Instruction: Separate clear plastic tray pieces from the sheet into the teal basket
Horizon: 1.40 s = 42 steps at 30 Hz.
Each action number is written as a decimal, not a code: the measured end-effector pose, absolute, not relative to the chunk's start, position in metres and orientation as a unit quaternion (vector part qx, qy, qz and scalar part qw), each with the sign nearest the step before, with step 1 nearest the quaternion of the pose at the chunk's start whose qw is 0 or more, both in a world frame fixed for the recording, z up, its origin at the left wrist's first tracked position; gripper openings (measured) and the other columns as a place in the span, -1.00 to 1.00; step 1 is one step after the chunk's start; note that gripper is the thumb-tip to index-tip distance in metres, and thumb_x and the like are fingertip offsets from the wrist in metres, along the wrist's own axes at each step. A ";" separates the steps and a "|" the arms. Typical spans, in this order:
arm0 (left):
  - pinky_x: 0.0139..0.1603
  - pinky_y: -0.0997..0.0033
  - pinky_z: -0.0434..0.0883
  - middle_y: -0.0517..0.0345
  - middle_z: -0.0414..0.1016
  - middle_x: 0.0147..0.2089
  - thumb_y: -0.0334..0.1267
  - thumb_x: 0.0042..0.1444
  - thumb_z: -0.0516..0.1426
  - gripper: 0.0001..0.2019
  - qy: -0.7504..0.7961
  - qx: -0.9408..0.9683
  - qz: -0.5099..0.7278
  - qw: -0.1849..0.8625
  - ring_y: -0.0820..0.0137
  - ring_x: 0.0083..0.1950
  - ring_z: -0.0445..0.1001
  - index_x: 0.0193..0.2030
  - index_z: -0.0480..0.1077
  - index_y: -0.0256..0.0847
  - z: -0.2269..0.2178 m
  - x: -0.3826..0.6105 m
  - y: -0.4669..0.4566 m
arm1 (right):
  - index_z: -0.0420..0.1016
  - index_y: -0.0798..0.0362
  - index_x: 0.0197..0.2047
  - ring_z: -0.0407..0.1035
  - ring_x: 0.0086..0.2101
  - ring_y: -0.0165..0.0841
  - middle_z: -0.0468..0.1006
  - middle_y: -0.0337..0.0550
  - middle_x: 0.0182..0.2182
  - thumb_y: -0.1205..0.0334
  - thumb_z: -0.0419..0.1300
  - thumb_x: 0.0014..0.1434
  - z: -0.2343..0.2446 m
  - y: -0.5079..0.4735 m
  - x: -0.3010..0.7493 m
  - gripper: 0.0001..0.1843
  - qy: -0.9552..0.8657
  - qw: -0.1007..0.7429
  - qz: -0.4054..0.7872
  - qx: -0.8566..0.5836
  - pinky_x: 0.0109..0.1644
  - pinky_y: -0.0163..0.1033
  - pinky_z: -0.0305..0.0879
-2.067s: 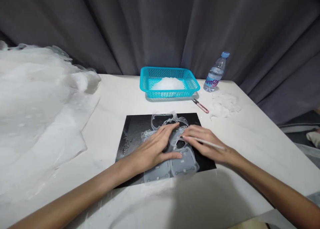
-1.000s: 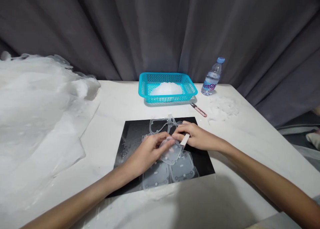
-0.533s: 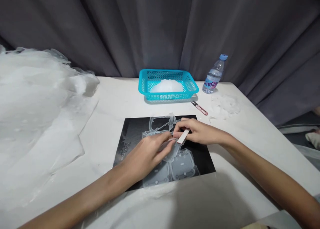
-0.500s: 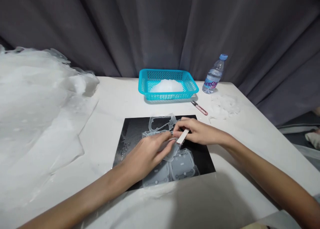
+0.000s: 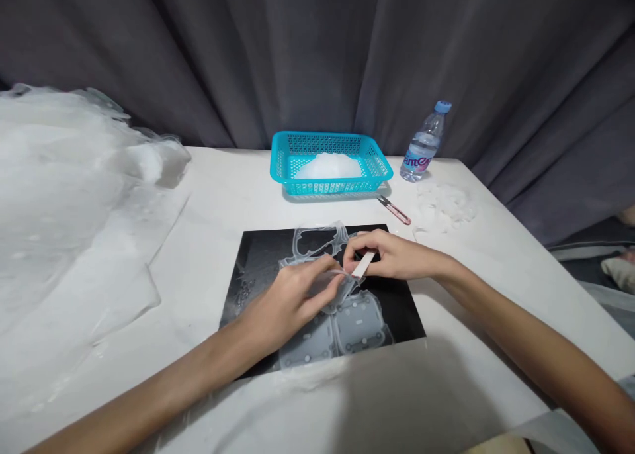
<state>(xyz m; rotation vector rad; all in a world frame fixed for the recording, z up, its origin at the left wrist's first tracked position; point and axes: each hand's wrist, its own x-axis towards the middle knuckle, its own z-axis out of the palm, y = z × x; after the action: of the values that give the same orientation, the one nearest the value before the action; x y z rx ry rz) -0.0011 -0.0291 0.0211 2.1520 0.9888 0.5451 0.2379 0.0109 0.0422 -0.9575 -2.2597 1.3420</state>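
Observation:
A translucent silicone sheet (image 5: 342,325) of moulded pads lies on a black mat (image 5: 258,255) in the middle of the white table. My left hand (image 5: 292,295) is closed, pinching one clear pad lifted off the sheet. My right hand (image 5: 391,255) is closed on a thin white stick (image 5: 363,264), its tip held against the lifted pad's edge. A cut-out frame of the sheet (image 5: 317,239) curls up behind the hands.
A turquoise basket (image 5: 282,166) with white pieces stands at the back. Small pink-handled snips (image 5: 394,209) lie beside it, then a water bottle (image 5: 421,146) and loose clear scraps (image 5: 446,206). A big heap of translucent sheets (image 5: 64,189) fills the left side. Dark curtain behind.
My left hand went from lying flat on the sheet to pinching up one pad. My right hand turned the white stick and brought it to the pad's edge.

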 end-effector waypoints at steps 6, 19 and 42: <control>-0.06 0.20 0.61 -0.01 0.68 -0.10 -0.30 0.46 0.01 -0.73 0.223 0.924 0.203 0.236 0.19 -0.09 0.67 -0.07 0.57 -0.10 0.016 -0.007 -0.031 | 0.45 0.05 -0.25 0.36 -0.18 -0.27 0.54 -0.16 -0.25 0.39 0.22 0.32 0.035 0.008 0.239 -0.92 -0.862 0.130 0.346 -0.347 -0.05 -0.21 0.21; -0.40 0.49 0.34 0.19 0.63 -0.35 0.00 0.38 0.20 -0.74 0.393 0.637 0.318 0.582 0.40 -0.38 0.52 -0.14 0.41 -0.17 0.016 0.001 -0.031 | 0.51 0.05 -0.22 0.40 -0.14 -0.21 0.63 -0.08 -0.20 0.23 0.16 0.45 0.034 0.022 0.251 -0.82 -0.834 0.261 0.227 -0.431 0.02 -0.14 0.22; -0.29 0.51 0.26 0.28 0.26 -0.33 0.06 0.37 0.19 -0.68 0.392 0.566 0.358 0.631 0.45 -0.32 0.25 -0.17 0.42 -0.19 0.010 -0.006 -0.021 | 0.59 0.08 -0.10 0.33 -0.50 -0.47 0.52 -0.32 -0.45 0.16 0.35 0.33 0.052 0.005 0.244 -0.83 -0.716 0.254 0.551 -0.345 -0.35 -0.30 0.22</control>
<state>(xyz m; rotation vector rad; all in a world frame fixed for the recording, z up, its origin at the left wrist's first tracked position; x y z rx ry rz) -0.0061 -0.0205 0.0096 1.2960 0.8974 0.8199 0.2439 0.0049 0.0522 -0.9365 -1.9460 1.4974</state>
